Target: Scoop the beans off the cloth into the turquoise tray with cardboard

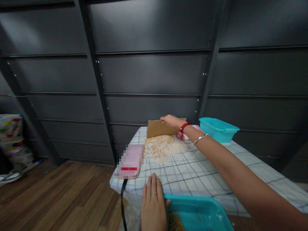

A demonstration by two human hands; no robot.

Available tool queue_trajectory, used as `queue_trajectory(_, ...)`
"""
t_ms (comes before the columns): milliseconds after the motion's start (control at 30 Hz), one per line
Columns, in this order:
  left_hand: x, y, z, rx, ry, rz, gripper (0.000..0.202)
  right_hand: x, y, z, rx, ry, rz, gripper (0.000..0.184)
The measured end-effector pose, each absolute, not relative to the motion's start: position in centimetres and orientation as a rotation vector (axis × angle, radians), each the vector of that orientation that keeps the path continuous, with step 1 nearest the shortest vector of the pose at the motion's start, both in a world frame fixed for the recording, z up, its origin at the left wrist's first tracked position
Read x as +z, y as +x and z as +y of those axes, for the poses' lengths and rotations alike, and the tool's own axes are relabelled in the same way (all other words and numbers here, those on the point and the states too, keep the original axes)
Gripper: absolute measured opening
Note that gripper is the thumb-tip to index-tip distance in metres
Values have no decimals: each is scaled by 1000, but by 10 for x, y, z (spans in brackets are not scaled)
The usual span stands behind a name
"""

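- Head view, right hand [172, 121]: fingers bent over the top edge of the cardboard piece [154, 129], apparently clamped on it; grip partly hidden.
- Left hand [154, 207]: flat, fingers straight and close together, thumb at the rim of the near turquoise tub [192, 197]; not closed round anything.
- Cardboard piece: upright on its long edge at the far end of the surface, directly behind the grain.
- Grain: yellow kernels [161, 139] and pale fine grains [179, 148], loosely spread on the checked cloth [204, 179].
- Near tub: at the near edge of the surface, greenish-brown grains [176, 221] inside; support beneath not visible.
- Far turquoise tub [223, 134]: right rear; contents hidden.
- Pink phone-like item [132, 160]: left edge, partly pixelated, black strap [122, 202] hanging down.
- Risks, as judged: a hard shove of the cardboard could scatter kernels past the tub; rucked cloth could trap pale grains; a slack left hand could let the tub tip; a snagged strap could drag the pink item off.
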State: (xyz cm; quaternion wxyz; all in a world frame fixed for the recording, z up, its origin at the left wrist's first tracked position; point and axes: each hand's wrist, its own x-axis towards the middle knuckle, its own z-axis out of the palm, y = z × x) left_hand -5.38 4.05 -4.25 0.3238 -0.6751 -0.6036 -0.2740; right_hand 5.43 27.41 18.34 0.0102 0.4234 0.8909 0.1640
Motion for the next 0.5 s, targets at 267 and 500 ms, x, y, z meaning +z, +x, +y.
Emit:
queue_trajectory(267,-36,-53,37,-686,-1768,-1549,42,201,66,246,479,1216,2778,35)
queue_trajectory(500,-37,-51,37,-714,-1799,-1563,43,209,80,223,613,1231,2824,35)
